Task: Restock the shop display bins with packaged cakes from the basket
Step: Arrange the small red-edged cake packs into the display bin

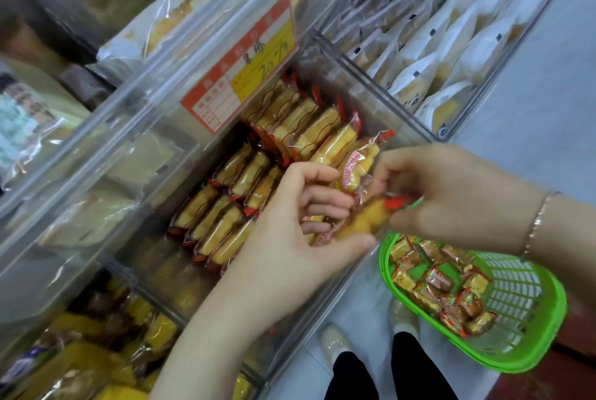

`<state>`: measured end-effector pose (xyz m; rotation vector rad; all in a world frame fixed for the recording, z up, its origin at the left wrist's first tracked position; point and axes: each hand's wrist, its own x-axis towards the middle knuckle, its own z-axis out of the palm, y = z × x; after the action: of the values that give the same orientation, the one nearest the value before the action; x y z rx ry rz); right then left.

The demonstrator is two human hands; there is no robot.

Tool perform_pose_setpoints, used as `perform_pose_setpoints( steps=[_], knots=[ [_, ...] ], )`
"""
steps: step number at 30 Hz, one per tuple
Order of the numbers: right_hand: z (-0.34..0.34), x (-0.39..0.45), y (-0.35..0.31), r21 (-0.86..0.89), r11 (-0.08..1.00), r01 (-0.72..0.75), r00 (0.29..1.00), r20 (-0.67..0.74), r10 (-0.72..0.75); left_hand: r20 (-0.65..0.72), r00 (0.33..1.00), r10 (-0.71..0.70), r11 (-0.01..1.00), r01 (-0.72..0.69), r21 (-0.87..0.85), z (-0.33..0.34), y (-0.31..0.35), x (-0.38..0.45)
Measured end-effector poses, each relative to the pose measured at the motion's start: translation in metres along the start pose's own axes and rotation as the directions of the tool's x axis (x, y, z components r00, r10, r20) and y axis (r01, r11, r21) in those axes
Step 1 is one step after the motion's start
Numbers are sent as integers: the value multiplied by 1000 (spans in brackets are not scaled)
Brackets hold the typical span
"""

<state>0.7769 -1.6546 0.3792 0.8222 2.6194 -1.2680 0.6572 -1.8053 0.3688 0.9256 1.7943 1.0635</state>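
We see both hands meeting over the open bin, each curled on wrapped cakes. The left hand (pixel 290 219) has its fingers bent round a yellow sponge cake in clear crinkled film with red crimped ends (pixel 364 220), thumb stretched under it. The right hand (pixel 451 193) pinches the red end of that same bundle, and just above the fingers a second yellow cake in glossy film with a red-and-white printed label (pixel 354 167) stands tilted between the two hands; we cannot tell which hand carries it, and its print is too blurred to read.

Directly behind and to the left of the grip sits the clear hard-plastic display bin (pixel 371 99), with rows of the same film-wrapped yellow cakes (pixel 290 122) standing on edge, tight against each other. On the bin front above them hangs a red, white and yellow price card (pixel 245 64) with handwritten figures we cannot make out.

Below and to the right of the grip, near the right wrist, lies a bright green slotted plastic basket (pixel 522 290), holding loose small square cakes in shiny red-printed wrappers (pixel 438 283). A thin metal bracelet (pixel 538 222) circles the right wrist.

Further right and above, another clear bin (pixel 354 61) holds soft white matte pouches (pixel 451 45) in leaning rows.
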Motion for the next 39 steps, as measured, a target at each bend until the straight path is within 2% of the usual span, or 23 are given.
perform_pose_setpoints(
  steps=[1,2,3,4,6,8,10,14,19,22,25,28,32,34,39],
  knots=[
    [-6,0,5,-49,998,-29,999,-44,27,-25,999,-21,995,18,-100,1,-7,3],
    [-10,0,8,-101,993,-55,995,-91,46,-85,996,-13,998,7,-69,2,-13,6],
    [-13,1,11,-152,985,-77,990,-129,58,-166,986,20,996,-4,92,5,-19,11],
    [-16,3,13,-203,975,-90,987,-152,60,-218,972,84,952,-13,305,8,-23,17],
    [-18,8,15,-329,939,-102,985,-167,49,-189,964,185,786,-30,618,19,-27,30],
    [-14,14,14,-482,872,-82,988,-155,8,-176,965,197,654,4,757,29,-31,42],
    [-7,18,12,-537,841,-66,989,-147,-16,-227,943,241,611,34,791,32,-32,51],
    [-2,25,10,-407,903,-141,970,-239,44,-376,876,302,719,50,693,32,-36,49],
    [-4,33,10,-279,939,-202,959,-249,133,-479,865,147,875,112,470,34,-48,35],
    [2,37,13,-400,880,-255,952,-263,156,-530,847,52,919,167,357,37,-50,33],
    [12,38,7,-556,784,-275,951,-280,134,-506,862,22,934,163,318,40,-53,34],
    [24,34,0,-609,743,-278,951,-283,124,-478,872,-101,977,176,116,41,-56,35],
    [35,22,3,-756,616,-220,947,-317,-52,-449,881,-149,985,171,10,41,-56,37],
    [31,23,1,-737,649,-189,941,-325,-94,-448,879,-164,985,173,-22,40,-55,40],
    [17,44,18,-648,745,-155,977,-210,21,-414,894,-172,985,153,-78,40,-57,40]
  ],
)
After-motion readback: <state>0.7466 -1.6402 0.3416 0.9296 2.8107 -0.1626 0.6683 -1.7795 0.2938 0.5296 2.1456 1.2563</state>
